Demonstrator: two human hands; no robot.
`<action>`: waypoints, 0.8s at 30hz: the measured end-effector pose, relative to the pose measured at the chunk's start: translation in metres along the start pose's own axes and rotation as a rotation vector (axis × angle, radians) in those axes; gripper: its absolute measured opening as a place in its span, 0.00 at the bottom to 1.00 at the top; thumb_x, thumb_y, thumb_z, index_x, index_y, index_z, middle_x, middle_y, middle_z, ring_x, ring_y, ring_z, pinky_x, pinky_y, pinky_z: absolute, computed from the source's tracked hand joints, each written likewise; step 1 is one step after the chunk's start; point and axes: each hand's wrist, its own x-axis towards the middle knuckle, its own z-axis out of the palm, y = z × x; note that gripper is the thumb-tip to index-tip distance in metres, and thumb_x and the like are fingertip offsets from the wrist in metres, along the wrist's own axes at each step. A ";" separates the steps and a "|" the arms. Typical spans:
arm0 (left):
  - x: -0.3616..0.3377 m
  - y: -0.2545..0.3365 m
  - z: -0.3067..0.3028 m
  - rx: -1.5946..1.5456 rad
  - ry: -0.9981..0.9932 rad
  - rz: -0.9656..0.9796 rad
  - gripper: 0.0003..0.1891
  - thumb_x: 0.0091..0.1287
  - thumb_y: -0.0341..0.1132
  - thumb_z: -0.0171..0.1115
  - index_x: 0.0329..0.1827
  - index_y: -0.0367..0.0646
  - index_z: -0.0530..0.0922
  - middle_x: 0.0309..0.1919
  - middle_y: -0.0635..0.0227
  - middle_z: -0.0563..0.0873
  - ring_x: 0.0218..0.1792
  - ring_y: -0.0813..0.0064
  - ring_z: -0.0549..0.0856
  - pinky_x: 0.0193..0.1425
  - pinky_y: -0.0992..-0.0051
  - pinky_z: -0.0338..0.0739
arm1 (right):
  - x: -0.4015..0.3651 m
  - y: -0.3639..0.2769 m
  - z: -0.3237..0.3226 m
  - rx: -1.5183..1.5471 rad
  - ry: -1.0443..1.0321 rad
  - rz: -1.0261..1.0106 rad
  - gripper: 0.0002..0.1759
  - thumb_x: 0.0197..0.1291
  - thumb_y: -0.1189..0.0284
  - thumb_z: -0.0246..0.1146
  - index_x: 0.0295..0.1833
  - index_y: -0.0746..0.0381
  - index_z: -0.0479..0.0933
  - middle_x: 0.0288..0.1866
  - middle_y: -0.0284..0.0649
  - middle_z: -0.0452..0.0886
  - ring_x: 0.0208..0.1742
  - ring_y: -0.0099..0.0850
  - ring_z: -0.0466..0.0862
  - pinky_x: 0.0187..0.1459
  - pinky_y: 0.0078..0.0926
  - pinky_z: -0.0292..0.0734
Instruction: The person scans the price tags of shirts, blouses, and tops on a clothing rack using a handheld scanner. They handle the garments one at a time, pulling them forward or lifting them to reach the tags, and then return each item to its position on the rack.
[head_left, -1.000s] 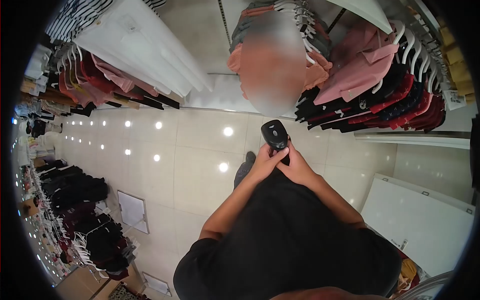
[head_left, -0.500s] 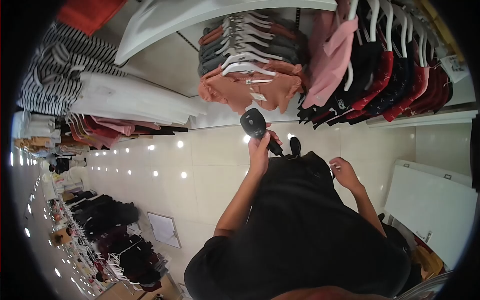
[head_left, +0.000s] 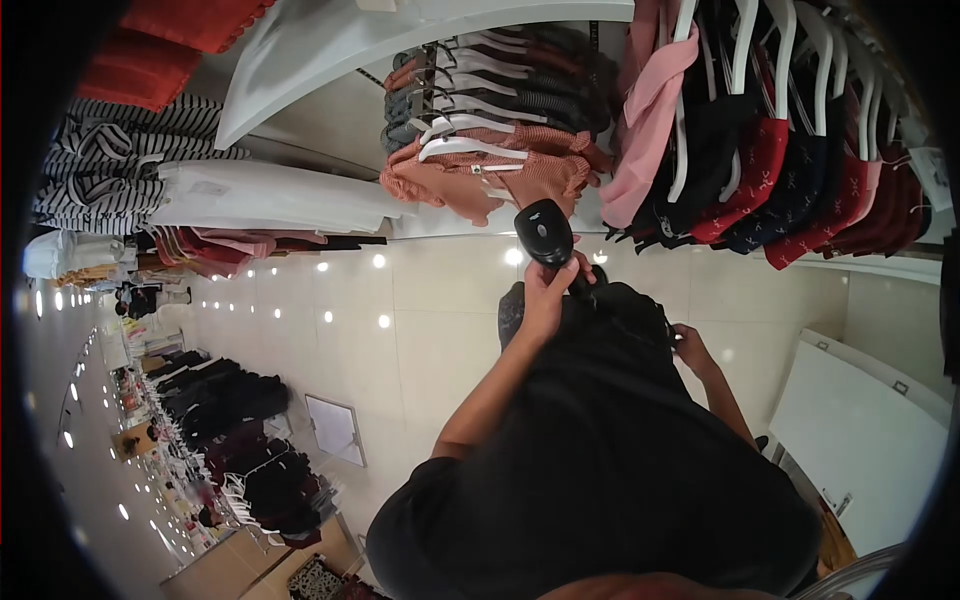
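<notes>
My left hand (head_left: 546, 290) is wrapped round the handle of a black barcode scanner (head_left: 545, 230). The scanner's head points up, in front of the peach tops (head_left: 535, 178) hanging on white hangers. A tag on the front top is partly behind the scanner. Beside my black clothing (head_left: 620, 420), at hip height, my right hand (head_left: 690, 348) has its fingers curled in. Whatever those fingers may hold is too small and hidden to make out.
Red, navy and pink garments (head_left: 770, 190) hang at the right under a white shelf (head_left: 420, 30). White trousers (head_left: 260, 195) and striped clothes hang at the left. A white panel (head_left: 850, 430) stands at the lower right, with a dark clothes rack (head_left: 225, 420) at the lower left.
The barcode scanner and my left hand have shifted right in view, now overlapping the peach tops. My right hand is slightly lower, closer to my clothing. One leg has come forward.
</notes>
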 end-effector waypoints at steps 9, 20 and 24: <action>0.004 0.023 -0.018 0.045 0.004 0.007 0.24 0.68 0.39 0.58 0.61 0.31 0.66 0.36 0.61 0.80 0.37 0.71 0.81 0.48 0.70 0.75 | 0.030 0.036 -0.010 0.359 -0.392 0.294 0.15 0.67 0.71 0.53 0.51 0.69 0.77 0.50 0.40 0.83 0.47 0.27 0.84 0.47 0.25 0.80; 0.009 0.040 -0.066 -0.025 -0.024 -0.053 0.21 0.70 0.35 0.57 0.61 0.31 0.68 0.36 0.63 0.81 0.38 0.73 0.82 0.48 0.72 0.75 | 0.014 -0.029 0.070 0.678 -0.290 -0.329 0.27 0.64 0.78 0.52 0.70 0.64 0.65 0.68 0.41 0.72 0.67 0.29 0.73 0.65 0.29 0.68; 0.010 0.043 -0.080 -0.002 -0.032 -0.080 0.22 0.70 0.38 0.56 0.60 0.31 0.67 0.35 0.62 0.79 0.37 0.71 0.81 0.48 0.70 0.75 | 0.033 0.099 0.125 1.092 -0.488 -0.342 0.37 0.68 0.57 0.57 0.76 0.61 0.55 0.74 0.40 0.64 0.73 0.32 0.66 0.74 0.34 0.58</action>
